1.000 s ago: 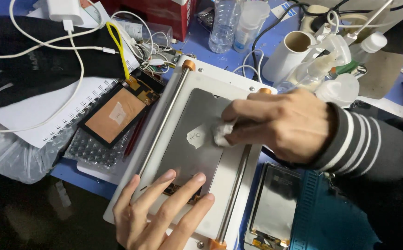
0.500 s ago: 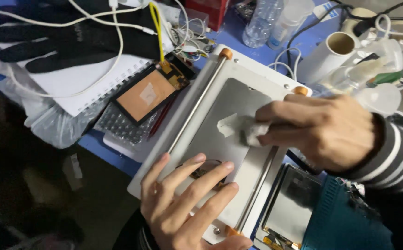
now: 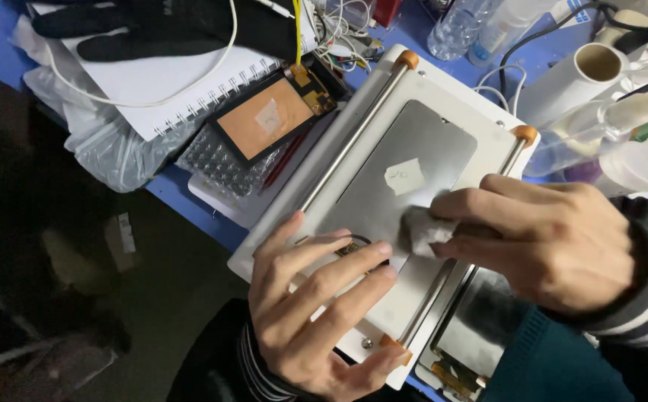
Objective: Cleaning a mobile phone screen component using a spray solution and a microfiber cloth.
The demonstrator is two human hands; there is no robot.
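Note:
A white flat machine [image 3: 458, 93] with two metal rails and orange end caps lies on the blue table. On it rests a grey metal-backed panel [image 3: 413, 167] with a small white sticker [image 3: 404, 176]. My right hand [image 3: 554, 242] pinches a crumpled white wipe [image 3: 422, 229] and presses it on the panel's lower part. My left hand [image 3: 313, 305] lies flat with fingers spread on the panel's near end, over a dark ring-shaped part [image 3: 353, 246].
A phone screen with a copper back [image 3: 272, 119] lies on bubble wrap beside a spiral notebook [image 3: 167, 85] and a black glove [image 3: 152, 30]. Bottles [image 3: 458, 30], a tape roll [image 3: 577, 82] and cables crowd the far side. Another panel [image 3: 480, 327] lies at the lower right.
My right hand has slid the wipe down the panel toward me, uncovering the white sticker. The view has shifted, and my left hand stays pressed on the near end.

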